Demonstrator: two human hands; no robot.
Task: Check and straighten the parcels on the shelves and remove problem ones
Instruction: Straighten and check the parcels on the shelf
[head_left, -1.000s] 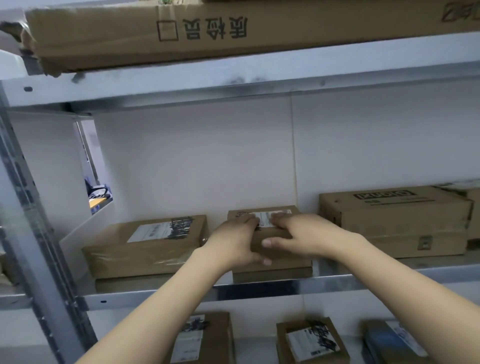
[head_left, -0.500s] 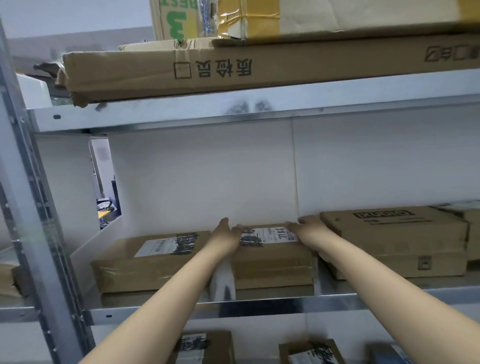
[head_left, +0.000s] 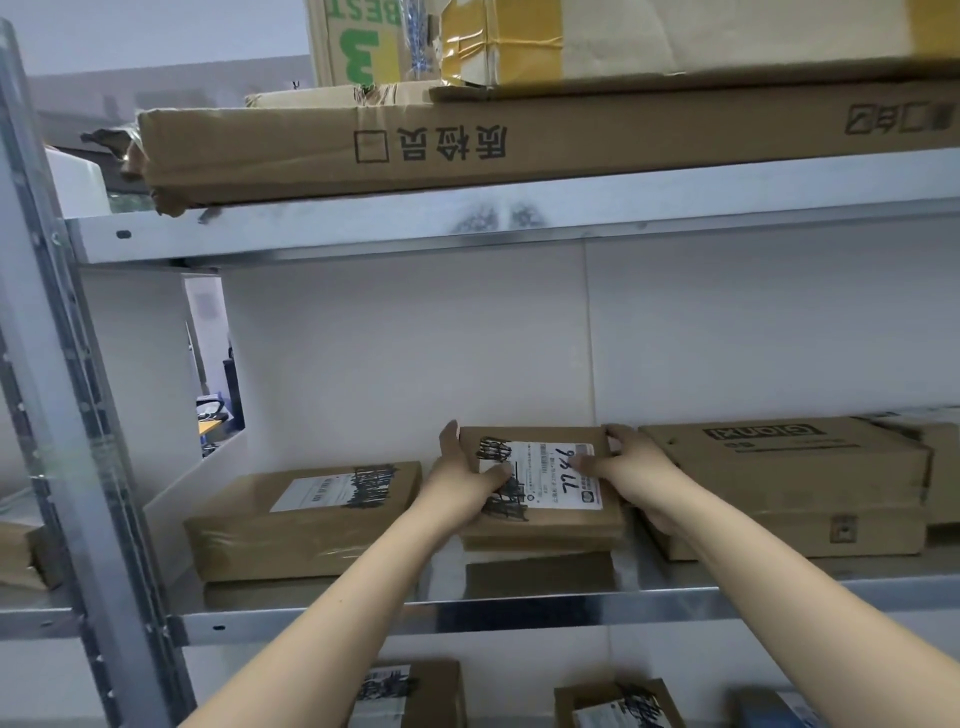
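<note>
A small brown parcel (head_left: 550, 519) with a white label scribbled over in black sits in the middle of the metal shelf (head_left: 467, 616). My left hand (head_left: 462, 480) grips its left edge, thumb on the label. My right hand (head_left: 631, 475) holds its right edge, thumb on top and fingers at the far corner. A flat taped parcel (head_left: 291, 525) lies to its left. A larger printed carton (head_left: 810, 483) lies to its right, close against my right hand.
A long flat carton (head_left: 519, 145) with more boxes on it fills the shelf above. Several labelled parcels (head_left: 410, 696) lie on the shelf below. A grey upright post (head_left: 78, 415) stands at the left. White wall closes the back.
The view has tilted upward. My hands slid back along the small parcel, which now sits deeper on the shelf, and they hold its two sides.
</note>
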